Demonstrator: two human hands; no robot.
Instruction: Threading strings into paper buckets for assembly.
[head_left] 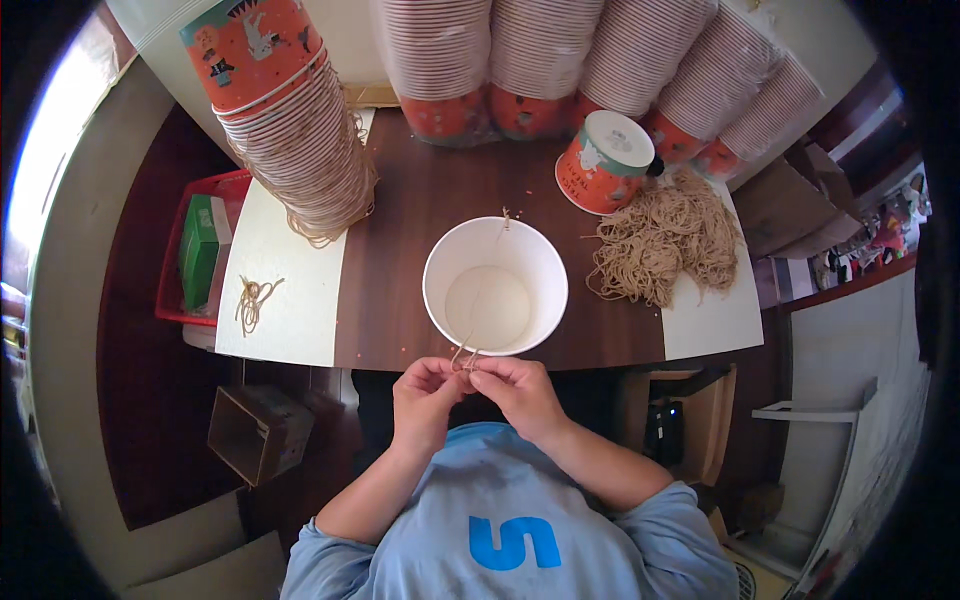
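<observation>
A white paper bucket (541, 268) stands upright at the table's near edge, its inside facing up at me. A thin tan cord (461, 352) comes over its near rim, and a knotted cord end (507, 215) shows at the far rim. Just in front of the near rim, my left hand (424, 396) is closed, thumb and fingers pinching the cord. Close against it, my right hand (518, 392) also pinches the cord. The fingertips nearly meet, so they partly hide how the strands cross.
A tall leaning stack of orange buckets with cords (295, 150) stands at the left. Several wrapped bucket stacks (545, 60) line the back. To the right sit an upturned orange bucket (603, 165) and a heap of tan cords (665, 235). Loose cords (255, 303) lie left.
</observation>
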